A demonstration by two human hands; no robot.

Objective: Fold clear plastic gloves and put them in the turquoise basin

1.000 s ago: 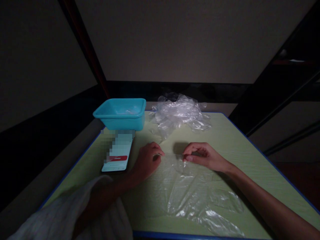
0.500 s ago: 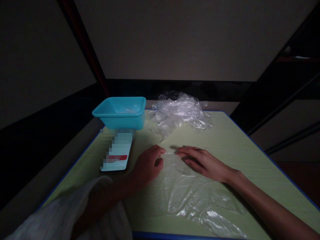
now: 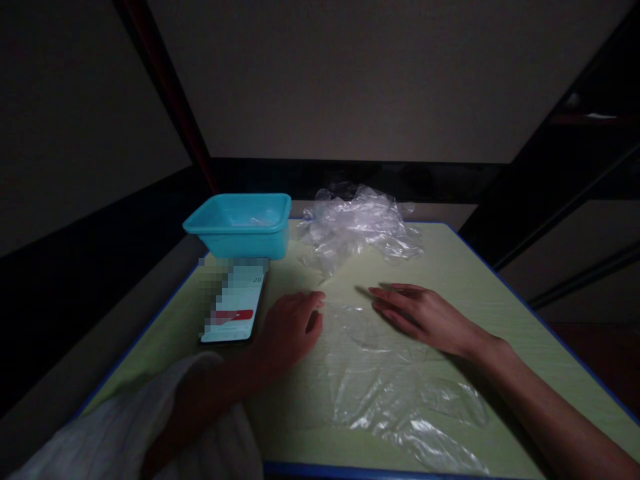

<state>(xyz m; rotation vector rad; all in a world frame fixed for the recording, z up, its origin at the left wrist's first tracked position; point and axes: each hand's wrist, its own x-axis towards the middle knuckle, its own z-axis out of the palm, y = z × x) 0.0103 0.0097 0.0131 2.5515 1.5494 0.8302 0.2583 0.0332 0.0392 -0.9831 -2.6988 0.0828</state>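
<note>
A clear disposable plastic glove (image 3: 370, 380) lies spread flat on the table, its thumb part pointing to the lower right. My left hand (image 3: 293, 330) rests at the glove's upper left corner, fingertips at its edge and the thumb apart from the fingers. To the right of the glove's upper edge, my right hand (image 3: 425, 320) hovers open and holds nothing, its fingers loosely stretched out. Whether its fingertips touch the plastic I cannot tell.
A crumpled pile of clear plastic gloves (image 3: 357, 223) sits at the back of the table (image 3: 480, 300). At the back left stands a blue plastic basin (image 3: 245, 243) with a bit of clear plastic inside. A phone (image 3: 237, 303) with a lit screen lies in front of it.
My right hand has moved right, away from my left hand and off the glove's upper edge. My left hand has shifted slightly left. The glove stays spread on the table.
</note>
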